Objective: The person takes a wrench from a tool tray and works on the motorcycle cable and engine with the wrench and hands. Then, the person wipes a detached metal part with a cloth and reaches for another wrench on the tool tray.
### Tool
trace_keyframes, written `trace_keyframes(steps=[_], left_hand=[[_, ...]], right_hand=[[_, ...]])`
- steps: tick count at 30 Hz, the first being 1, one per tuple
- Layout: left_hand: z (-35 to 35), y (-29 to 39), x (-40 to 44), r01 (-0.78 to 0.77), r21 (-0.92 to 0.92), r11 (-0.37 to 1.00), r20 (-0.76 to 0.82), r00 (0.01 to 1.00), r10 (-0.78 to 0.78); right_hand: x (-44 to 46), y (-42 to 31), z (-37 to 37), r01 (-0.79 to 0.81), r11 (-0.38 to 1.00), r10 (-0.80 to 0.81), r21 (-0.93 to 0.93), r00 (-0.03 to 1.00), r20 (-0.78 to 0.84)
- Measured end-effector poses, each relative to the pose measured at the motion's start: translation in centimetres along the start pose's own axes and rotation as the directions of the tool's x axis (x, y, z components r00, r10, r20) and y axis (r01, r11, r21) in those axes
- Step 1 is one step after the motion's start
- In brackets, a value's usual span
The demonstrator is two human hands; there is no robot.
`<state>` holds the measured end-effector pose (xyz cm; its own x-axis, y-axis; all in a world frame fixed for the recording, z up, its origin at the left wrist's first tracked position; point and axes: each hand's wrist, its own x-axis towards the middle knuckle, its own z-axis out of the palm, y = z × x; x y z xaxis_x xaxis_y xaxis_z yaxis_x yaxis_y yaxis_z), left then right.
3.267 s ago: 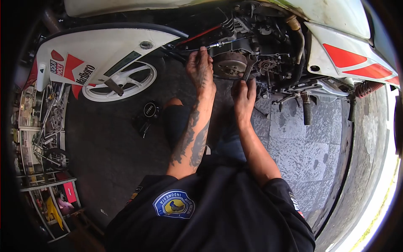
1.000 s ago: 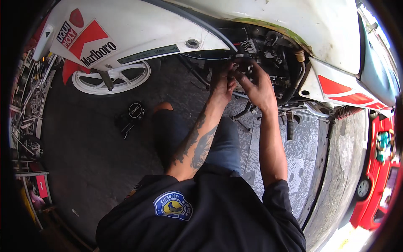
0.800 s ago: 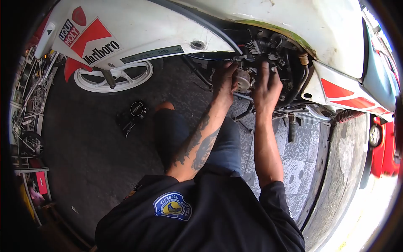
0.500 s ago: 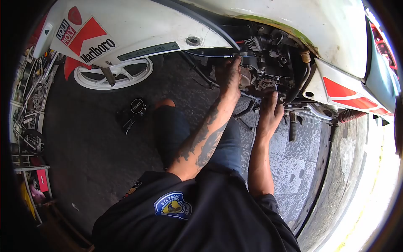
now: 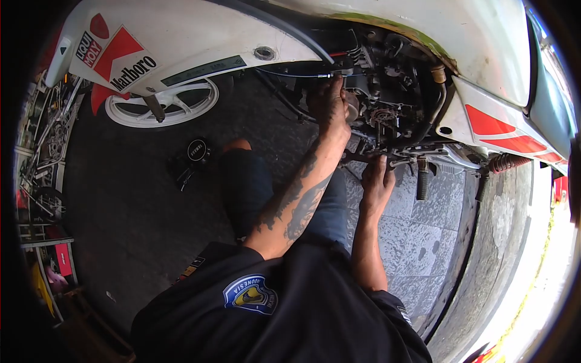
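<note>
My left hand is raised at the engine, its fingers curled beside the round metal clutch housing. Its thumb reaches up to the metal end of a thin cable; what the fingers pinch is hidden. Lower and to the right, my right hand is closed at the dark bar-like parts under the engine, and I cannot make out what it grips. Between and above the hands, the open engine shows a small toothed sprocket.
The white fairing hangs at upper left, over a white front wheel. A black round cover lies on the dark floor. A footpeg juts out at right. Shelves with parts stand at far left.
A wrench was in my right hand at the clutch earliest; later both hands worked close together. Since then my right hand has moved down, below the engine, while my left stays near the cable.
</note>
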<state>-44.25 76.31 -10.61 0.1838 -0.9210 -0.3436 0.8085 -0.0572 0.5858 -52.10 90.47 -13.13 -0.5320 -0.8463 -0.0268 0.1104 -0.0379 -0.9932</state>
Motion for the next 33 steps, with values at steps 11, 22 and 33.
trace_keyframes(steps=[11, 22, 33], left_hand=[[-0.8, -0.3, 4.4, 0.155, 0.055, 0.986, -0.042, 0.987, -0.153], [-2.8, 0.7, 2.7, 0.142, -0.009, 0.99, 0.203, 0.97, -0.137], [-3.6, 0.4, 1.8, 0.195, -0.114, 0.974, 0.201, 0.965, -0.17]], right_hand=[[-3.0, 4.7, -0.8, 0.113, 0.981, -0.113, -0.159, 0.994, 0.007], [-0.2, 1.9, 1.2, 0.29, 0.956, -0.287, -0.043, 0.956, 0.053], [6.6, -0.4, 6.2, 0.682, 0.709, -0.625, -0.179, 0.726, 0.287]])
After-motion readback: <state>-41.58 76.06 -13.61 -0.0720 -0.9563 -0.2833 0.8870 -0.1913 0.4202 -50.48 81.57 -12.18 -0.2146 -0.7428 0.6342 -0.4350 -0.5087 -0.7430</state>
